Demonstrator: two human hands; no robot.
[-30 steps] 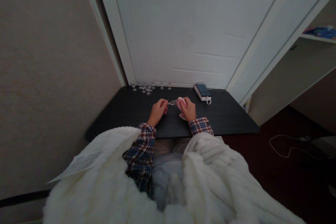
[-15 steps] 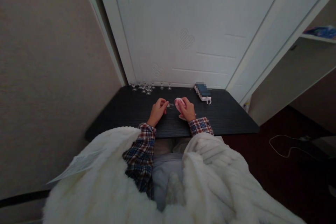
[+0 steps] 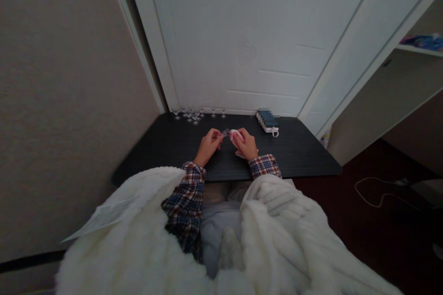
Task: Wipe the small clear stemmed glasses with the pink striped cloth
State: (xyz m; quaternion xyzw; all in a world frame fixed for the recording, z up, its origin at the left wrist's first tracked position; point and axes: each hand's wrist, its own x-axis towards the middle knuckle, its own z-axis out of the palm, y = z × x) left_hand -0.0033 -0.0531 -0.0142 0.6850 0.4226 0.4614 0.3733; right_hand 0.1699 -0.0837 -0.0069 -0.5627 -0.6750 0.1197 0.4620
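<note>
Between finger and thumb, my left hand [image 3: 209, 144] pinches a small clear stemmed glass [image 3: 226, 132] just above the dark tabletop [image 3: 166, 152]. My right hand [image 3: 247, 143] is closed around a bunched pink and white cloth [image 3: 235, 135], part of which hangs below the fingers. The cloth is right beside the glass's right end; I cannot tell whether the two touch. Several similar little stemmed glasses [image 3: 195, 119] stand along the back left edge of the table, in front of a white panel.
A phone [image 3: 267, 119] with a blurred screen lies on a white case with a ring at the back right. The white panel [image 3: 221, 32] rises behind the table. A pale cable [image 3: 379, 205] trails over the dark floor at right.
The glass in my left hand has tilted up and its far end is closer to the cloth. My right hand has shifted slightly left.
</note>
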